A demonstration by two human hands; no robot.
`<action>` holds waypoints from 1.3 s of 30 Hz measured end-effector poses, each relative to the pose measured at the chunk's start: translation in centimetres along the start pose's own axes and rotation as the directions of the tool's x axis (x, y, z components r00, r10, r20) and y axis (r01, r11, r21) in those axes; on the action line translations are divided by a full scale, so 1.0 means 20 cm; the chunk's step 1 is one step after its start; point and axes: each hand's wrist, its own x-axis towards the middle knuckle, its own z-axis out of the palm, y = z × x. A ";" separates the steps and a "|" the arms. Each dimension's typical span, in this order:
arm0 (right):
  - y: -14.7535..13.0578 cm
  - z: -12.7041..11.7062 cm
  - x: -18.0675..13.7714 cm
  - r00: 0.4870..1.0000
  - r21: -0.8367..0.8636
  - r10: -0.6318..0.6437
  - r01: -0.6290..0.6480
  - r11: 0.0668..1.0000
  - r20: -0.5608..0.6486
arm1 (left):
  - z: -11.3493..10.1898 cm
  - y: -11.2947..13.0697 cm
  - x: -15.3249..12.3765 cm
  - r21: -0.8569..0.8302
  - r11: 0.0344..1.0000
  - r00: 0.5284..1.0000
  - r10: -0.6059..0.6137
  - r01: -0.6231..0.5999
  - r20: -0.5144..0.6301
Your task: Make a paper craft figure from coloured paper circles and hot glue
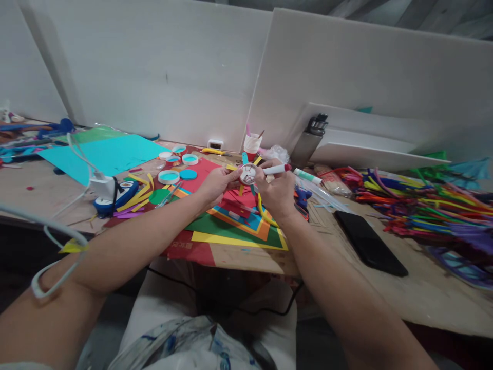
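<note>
My left hand (222, 183) grips the left edge of a small round white paper-cup piece (248, 174) with dark lines drawn on its face. Coloured paper strips (245, 158) in blue and yellow stick out around its rim. In my right hand (278, 194) is a white marker (276, 169) with a dark red end pointing right; its tip is hidden by my fingers, close to the round face. Beneath both hands lie stacked sheets of coloured paper (246, 239), red, orange, green and yellow. A bent yellow pipe cleaner (265, 211) lies below my right hand.
Left of my hands are several shallow cup pieces (168, 177), a turquoise sheet (103, 154) and a white charger (102, 185) with cable. Paper cups (252, 144) stand behind. A black phone (370, 242) and a heap of pipe cleaners (427, 205) lie right. White boards (154, 72) rise behind.
</note>
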 end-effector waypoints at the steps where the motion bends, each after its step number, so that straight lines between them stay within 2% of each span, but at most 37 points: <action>1: 0.00 0.00 0.00 1.000 0.005 0.001 -0.001 1.000 0.000 | 0.00 0.00 0.00 -0.004 1.000 1.000 0.000 0.000 -0.003; 10: 0.00 0.00 0.00 1.000 0.011 -0.007 0.007 1.000 0.007 | 0.01 0.01 0.00 -0.026 1.000 0.999 -0.014 0.013 -0.050; 28: 0.01 0.02 -0.01 1.000 -0.003 -0.031 0.031 1.000 0.002 | 0.01 0.01 0.00 -0.042 0.999 0.999 -0.006 0.004 -0.036; 39: 0.00 0.02 -0.02 0.997 0.016 -0.041 0.040 0.999 0.069 | -0.01 -0.01 0.01 -0.041 0.999 1.000 0.016 -0.016 -0.003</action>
